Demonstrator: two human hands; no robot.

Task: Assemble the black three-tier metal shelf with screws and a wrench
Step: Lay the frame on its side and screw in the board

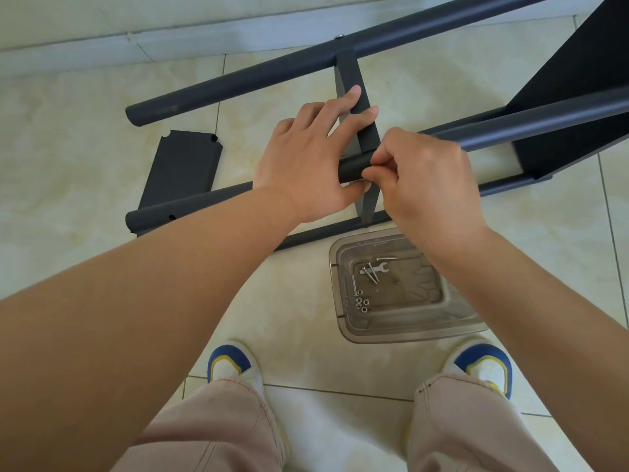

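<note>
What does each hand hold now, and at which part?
The left hand grips the black tube near its end, fingers on the shelf panel. The right hand pinches at that tube's joint; what it pinches is hidden.

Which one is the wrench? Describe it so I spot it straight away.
Look at the clear plastic tray on the floor tiles, just ahead of the right shoe. The wrench lies in its far left corner: a small flat silver strip with an open forked end, unlike the thin screws and round nuts.
</note>
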